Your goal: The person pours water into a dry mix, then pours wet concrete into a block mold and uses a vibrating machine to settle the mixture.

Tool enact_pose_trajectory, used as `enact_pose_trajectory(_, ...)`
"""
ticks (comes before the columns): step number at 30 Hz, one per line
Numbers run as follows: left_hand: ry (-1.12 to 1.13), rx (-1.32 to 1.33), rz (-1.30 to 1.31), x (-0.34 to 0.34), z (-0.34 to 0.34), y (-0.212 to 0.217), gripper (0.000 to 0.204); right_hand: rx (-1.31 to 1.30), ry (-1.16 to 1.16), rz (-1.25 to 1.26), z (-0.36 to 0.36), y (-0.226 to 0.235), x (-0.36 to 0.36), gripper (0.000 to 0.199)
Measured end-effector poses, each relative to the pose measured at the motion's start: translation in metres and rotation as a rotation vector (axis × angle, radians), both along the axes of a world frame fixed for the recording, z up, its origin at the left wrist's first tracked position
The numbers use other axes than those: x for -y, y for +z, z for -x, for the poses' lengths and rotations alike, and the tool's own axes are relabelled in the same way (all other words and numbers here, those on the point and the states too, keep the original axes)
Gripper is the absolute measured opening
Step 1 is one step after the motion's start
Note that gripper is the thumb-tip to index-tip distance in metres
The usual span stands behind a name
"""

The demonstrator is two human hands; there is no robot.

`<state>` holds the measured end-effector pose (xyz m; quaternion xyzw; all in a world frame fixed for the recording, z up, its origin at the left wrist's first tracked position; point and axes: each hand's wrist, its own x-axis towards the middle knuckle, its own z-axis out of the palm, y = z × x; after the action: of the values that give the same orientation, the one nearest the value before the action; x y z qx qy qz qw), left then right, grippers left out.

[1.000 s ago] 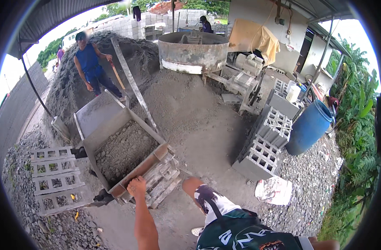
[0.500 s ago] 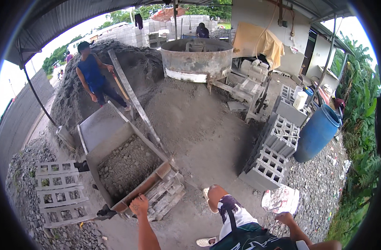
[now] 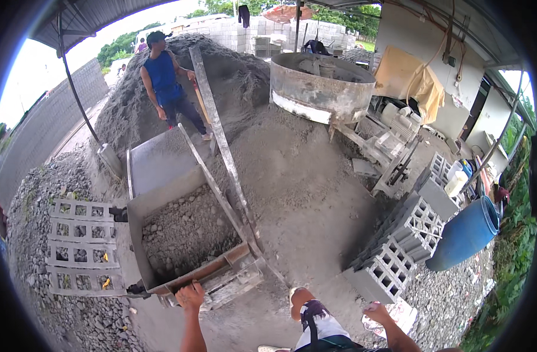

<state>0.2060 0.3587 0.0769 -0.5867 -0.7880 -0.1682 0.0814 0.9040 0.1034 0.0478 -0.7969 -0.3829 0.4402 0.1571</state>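
At the near edge of a large metal hopper box (image 3: 140,246), my left hand (image 3: 190,295) is closed over the rusty rim. Grey gravelly aggregate (image 3: 186,232) covers the bottom of the box. A smooth sloping metal chute (image 3: 163,161) joins its far end. My right hand (image 3: 378,312) hangs at my right side with the fingers curled, and nothing shows in it. Below and beside it on the ground lies a white sack (image 3: 404,317), partly hidden by the forearm.
A person in a blue sleeveless top (image 3: 162,79) stands by the sand pile (image 3: 233,70), holding a wooden handle. Beyond is a round mixer drum (image 3: 315,88). Concrete hollow blocks (image 3: 391,267) and a blue barrel (image 3: 463,234) stand right. Block-shaped frames (image 3: 83,246) lie left on gravel.
The view has turned left, so the scene sits further right. My left hand stays on the rim. My right hand remains curled and appears further left in the picture.
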Motion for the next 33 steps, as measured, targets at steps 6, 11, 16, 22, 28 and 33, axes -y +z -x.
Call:
enact_pose_trajectory(6, -0.006, 0.042, 0.047, -0.013, 0.008, -0.009, 0.048, -0.053, -0.044, -0.084, -0.008, -0.03, -0.013, 0.028)
enact_pose_trajectory(11, -0.029, 0.081, 0.012, -0.026, -0.008, 0.009, 0.045, -0.197, -0.214, 0.033, -0.056, -0.072, 0.065, 0.015)
enact_pose_trajectory(16, 0.02, 0.063, 0.024, 0.002, 0.014, 0.002, 0.045, -0.145, 0.02, 0.241, -0.017, -0.063, 0.092, 0.025)
enact_pose_trajectory(22, 0.015, 0.142, 0.066, 0.001, -0.001, 0.014, 0.048, -0.138, 0.002, 0.201, 0.009, -0.037, 0.071, 0.023)
enact_pose_trajectory(28, 0.004, 0.191, 0.154, 0.003, 0.005, 0.021, 0.053, -0.123, -0.022, 0.142, 0.025, -0.006, 0.098, 0.022)
enact_pose_trajectory(33, -0.043, 0.227, 0.152, 0.005, 0.01, 0.022, 0.053, -0.105, -0.056, 0.129, 0.032, 0.012, 0.144, 0.021)
